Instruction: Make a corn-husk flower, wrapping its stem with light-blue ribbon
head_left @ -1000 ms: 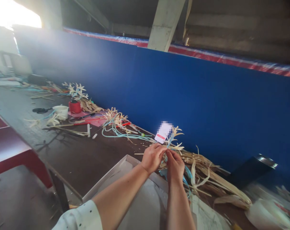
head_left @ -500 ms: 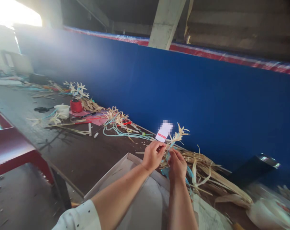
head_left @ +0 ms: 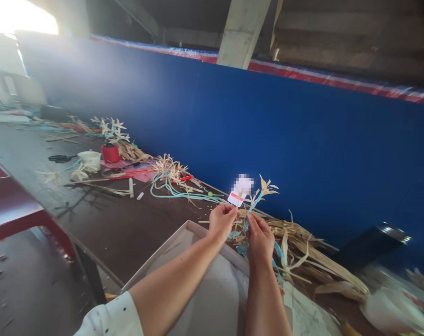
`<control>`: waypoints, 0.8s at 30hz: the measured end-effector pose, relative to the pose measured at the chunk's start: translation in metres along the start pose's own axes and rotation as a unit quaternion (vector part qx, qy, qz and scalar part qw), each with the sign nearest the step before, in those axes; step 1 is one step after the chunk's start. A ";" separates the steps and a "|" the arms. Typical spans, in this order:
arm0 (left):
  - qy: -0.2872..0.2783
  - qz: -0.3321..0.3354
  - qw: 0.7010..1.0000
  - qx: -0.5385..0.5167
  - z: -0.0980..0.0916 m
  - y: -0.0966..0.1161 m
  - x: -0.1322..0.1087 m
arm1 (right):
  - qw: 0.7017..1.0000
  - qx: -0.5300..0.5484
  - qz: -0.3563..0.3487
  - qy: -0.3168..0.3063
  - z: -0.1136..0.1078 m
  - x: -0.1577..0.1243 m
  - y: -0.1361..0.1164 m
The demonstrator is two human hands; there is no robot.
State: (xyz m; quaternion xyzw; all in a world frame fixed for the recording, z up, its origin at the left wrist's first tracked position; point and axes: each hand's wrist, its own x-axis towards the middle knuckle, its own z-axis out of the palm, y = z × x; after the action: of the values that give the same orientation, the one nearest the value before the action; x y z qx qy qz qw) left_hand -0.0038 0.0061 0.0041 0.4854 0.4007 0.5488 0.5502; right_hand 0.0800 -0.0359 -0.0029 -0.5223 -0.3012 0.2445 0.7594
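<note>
In the head view my right hand (head_left: 261, 238) pinches the light-blue stem of a dried-husk flower (head_left: 268, 186). Its pale, pointed petals spread above my fingers. Just to the left, my left hand (head_left: 222, 223) is closed with thumb and fingertips together. Whatever it pinches is too small to make out. A white card with a red band (head_left: 236, 199) stands right behind my left fingertips. Loose dried husks (head_left: 303, 233) lie to the right of my right hand. Below both forearms is a shallow white box (head_left: 198, 275).
Finished husk flowers with blue stems (head_left: 170, 168) lie along the back of the dark table (head_left: 156, 219). A red thread spool (head_left: 110, 153), a white cup (head_left: 90, 159) and black scissors (head_left: 61, 158) are farther left. A blue partition (head_left: 303, 140) rises behind. A red stool (head_left: 19, 214) stands at left.
My left hand has moved slightly left, away from the flower stem, and more of the blue stem shows. The flower leans a little more to the right in my right hand.
</note>
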 end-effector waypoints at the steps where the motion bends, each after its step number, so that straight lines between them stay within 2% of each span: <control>1: 0.007 0.015 1.000 0.021 0.000 0.001 -0.001 | 1.000 -0.010 -0.007 -0.001 0.000 0.000 -0.001; 5: 0.017 0.079 0.990 0.120 0.003 0.007 -0.009 | 0.999 -0.047 -0.020 -0.007 0.000 -0.002 -0.003; 9: 0.006 0.119 0.980 0.162 0.006 0.010 -0.017 | 0.998 -0.055 -0.019 -0.013 -0.002 -0.001 -0.003; 24: -0.004 0.121 0.977 0.173 0.005 0.011 -0.018 | 0.999 -0.019 0.008 -0.028 -0.004 -0.001 -0.003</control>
State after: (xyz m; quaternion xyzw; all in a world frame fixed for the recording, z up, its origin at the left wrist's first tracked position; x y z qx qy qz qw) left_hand -0.0030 -0.0130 0.0145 0.6204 0.4253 0.5320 0.3887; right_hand 0.0820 -0.0401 -0.0013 -0.5318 -0.3225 0.2598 0.7387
